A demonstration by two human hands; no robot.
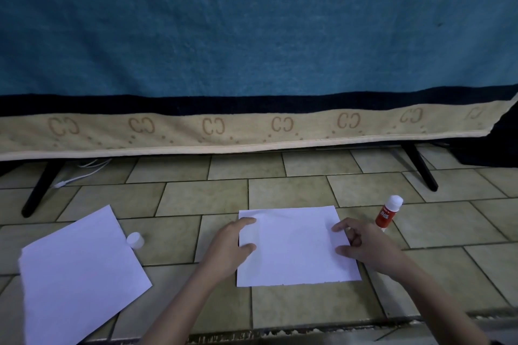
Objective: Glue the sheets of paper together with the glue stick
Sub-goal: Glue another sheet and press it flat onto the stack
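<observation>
A tiled floor (294, 193) is filling the lower half of the view, and behind it a striped blanket (252, 50) in blue, red, dark navy and beige is hanging down over a frame standing on thin black legs (39, 190). A white cable (81, 173) is lying on the tiles under the blanket's left end.

A white sheet (297, 249) is lying flat on the floor in the middle, and both hands are resting on it. The left hand (227, 249) is lying on the sheet's left edge, its fingers spread apart and pressing down on the paper, with nothing clamped in it. The right hand (367, 246) is sitting at the right edge, the forefinger and thumb stretched onto the paper while the other fingers are curling inward; it is not gripping anything that can be seen.

The glue stick (388, 213), red-bodied with a white top end, is standing upright on the tiles just beyond the right hand, near the sheet's far right corner but apart from it. A second sheet (81, 277) is lying turned at an angle well to the left. A small white cap (135, 240) is lying on the floor, touching that sheet's right edge, between the two sheets.
</observation>
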